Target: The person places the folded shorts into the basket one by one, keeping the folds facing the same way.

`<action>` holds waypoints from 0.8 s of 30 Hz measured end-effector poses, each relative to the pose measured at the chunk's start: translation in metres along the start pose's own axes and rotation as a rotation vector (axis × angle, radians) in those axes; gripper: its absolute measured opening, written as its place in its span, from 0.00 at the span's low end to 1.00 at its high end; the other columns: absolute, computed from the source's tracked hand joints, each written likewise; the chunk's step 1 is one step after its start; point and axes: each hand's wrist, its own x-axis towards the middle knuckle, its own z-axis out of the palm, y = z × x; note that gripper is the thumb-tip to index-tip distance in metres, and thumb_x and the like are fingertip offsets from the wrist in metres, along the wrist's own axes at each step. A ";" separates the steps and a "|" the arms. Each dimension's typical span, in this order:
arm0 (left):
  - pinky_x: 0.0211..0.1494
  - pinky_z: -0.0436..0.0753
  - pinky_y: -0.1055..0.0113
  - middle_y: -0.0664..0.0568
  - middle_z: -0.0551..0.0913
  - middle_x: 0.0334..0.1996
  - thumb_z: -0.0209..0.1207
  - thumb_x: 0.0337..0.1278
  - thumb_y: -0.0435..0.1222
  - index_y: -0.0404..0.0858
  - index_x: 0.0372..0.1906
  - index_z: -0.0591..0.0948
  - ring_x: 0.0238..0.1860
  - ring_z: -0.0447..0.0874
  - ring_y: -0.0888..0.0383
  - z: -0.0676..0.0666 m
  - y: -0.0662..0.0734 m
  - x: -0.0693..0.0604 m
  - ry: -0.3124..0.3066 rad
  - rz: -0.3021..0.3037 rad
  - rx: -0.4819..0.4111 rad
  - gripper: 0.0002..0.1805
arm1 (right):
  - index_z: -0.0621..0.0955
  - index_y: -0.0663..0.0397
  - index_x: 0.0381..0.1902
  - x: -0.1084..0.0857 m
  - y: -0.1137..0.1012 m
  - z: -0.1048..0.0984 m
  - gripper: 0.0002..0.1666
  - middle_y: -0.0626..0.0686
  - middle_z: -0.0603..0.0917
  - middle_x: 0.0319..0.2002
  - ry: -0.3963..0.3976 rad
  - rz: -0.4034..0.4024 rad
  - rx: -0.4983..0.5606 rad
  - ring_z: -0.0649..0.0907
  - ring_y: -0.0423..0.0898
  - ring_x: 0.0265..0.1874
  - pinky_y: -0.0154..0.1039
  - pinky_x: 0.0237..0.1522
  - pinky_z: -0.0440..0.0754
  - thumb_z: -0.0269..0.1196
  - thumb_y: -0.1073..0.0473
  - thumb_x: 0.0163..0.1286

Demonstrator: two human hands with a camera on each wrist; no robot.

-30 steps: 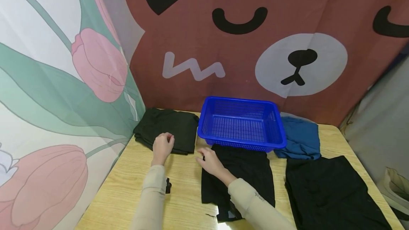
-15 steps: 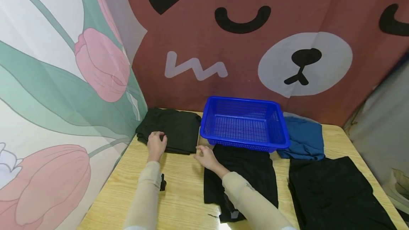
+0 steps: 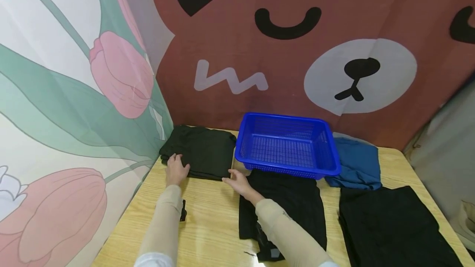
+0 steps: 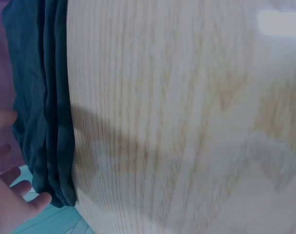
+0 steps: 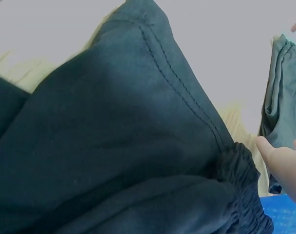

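A folded dark green-black garment (image 3: pixel 208 151) lies at the table's back left. At its front left corner is my left hand (image 3: pixel 177 171), fingers spread and relaxed; the left wrist view shows the same hand (image 4: pixel 9 195) beside the layered folded edge (image 4: pixel 55 97). My right hand (image 3: pixel 238 183) is by the garment's front right corner, thumb and fingers apart. In the right wrist view this hand (image 5: pixel 284 163) appears near the end of the folded garment (image 5: pixel 282 97). Whether either hand touches the cloth, I cannot tell.
An empty blue basket (image 3: pixel 287 145) stands at the back centre. In front of it, partly under my right forearm, lies a black garment (image 3: pixel 289 205). A blue folded cloth (image 3: pixel 354 162) and another black garment (image 3: pixel 393 226) are on the right. Printed fabric (image 3: pixel 222 106) hangs behind.
My left hand has moved left along the folded garment's front edge and its fingers have spread. My right hand has turned slightly and its fingers extend toward the garment's corner.
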 end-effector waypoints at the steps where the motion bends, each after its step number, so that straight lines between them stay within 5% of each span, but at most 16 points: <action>1: 0.54 0.59 0.39 0.31 0.55 0.62 0.55 0.55 0.37 0.27 0.57 0.64 0.62 0.49 0.37 0.001 -0.001 0.001 -0.021 0.000 0.014 0.27 | 0.65 0.68 0.60 0.001 0.001 0.001 0.33 0.67 0.67 0.57 0.000 0.007 0.012 0.69 0.60 0.53 0.52 0.50 0.69 0.58 0.54 0.63; 8: 0.56 0.52 0.35 0.34 0.53 0.64 0.51 0.59 0.40 0.30 0.63 0.60 0.65 0.42 0.39 0.012 -0.007 0.006 -0.138 0.076 0.110 0.29 | 0.61 0.69 0.62 0.005 0.002 0.004 0.35 0.70 0.61 0.60 -0.018 0.069 0.136 0.66 0.61 0.56 0.52 0.52 0.67 0.56 0.54 0.64; 16: 0.56 0.54 0.36 0.36 0.61 0.62 0.45 0.64 0.41 0.31 0.63 0.62 0.64 0.48 0.40 0.021 -0.005 -0.003 -0.242 0.096 0.155 0.27 | 0.51 0.80 0.62 0.001 -0.010 0.003 0.32 0.77 0.50 0.61 -0.077 0.085 0.326 0.56 0.67 0.60 0.57 0.52 0.66 0.49 0.65 0.68; 19: 0.56 0.56 0.38 0.37 0.63 0.61 0.44 0.65 0.43 0.32 0.62 0.63 0.64 0.51 0.41 0.025 -0.006 -0.004 -0.255 0.101 0.201 0.26 | 0.52 0.77 0.63 0.014 0.014 0.009 0.34 0.75 0.51 0.62 -0.069 0.060 0.307 0.57 0.65 0.60 0.56 0.52 0.66 0.51 0.62 0.68; 24: 0.55 0.57 0.40 0.37 0.70 0.55 0.46 0.63 0.45 0.33 0.60 0.68 0.58 0.61 0.42 0.026 -0.008 -0.004 -0.193 0.109 0.240 0.26 | 0.56 0.67 0.65 0.057 0.094 0.021 0.43 0.70 0.60 0.60 -0.068 -0.038 0.304 0.68 0.53 0.56 0.44 0.41 0.76 0.57 0.47 0.63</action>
